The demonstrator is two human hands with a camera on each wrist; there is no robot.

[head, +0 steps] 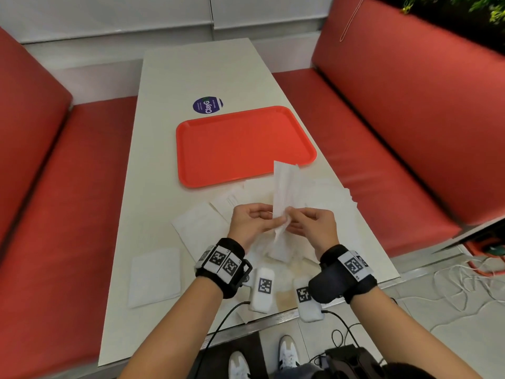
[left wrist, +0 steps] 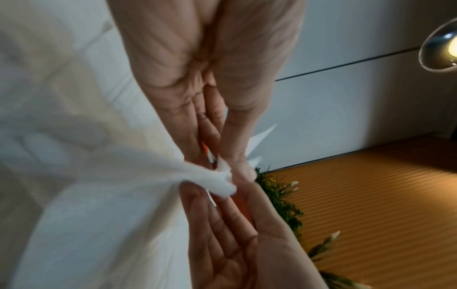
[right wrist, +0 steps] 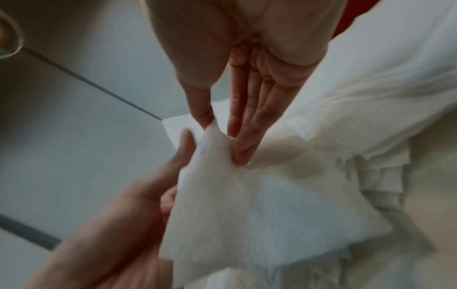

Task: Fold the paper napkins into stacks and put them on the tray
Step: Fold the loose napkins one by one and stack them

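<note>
Red booth seats flank a long pale table that runs away from the person, with a round dark sticker at its far part. Just near of that sticker lies the red tray, its long side running left to right and its bed bare. Loose white napkins are spread over the table near of the tray, and one folded square lies apart at the near left.

Above that spread, the left hand and the right hand meet, each pinching the same napkin between thumb and fingertips. That napkin is held up off the table as a narrow strip, its long axis running near to far, the far end rising toward the tray's near edge (the lower end hangs crumpled below the fingers). The right wrist view shows the thumb and fingers closed on a corner of it.
</note>
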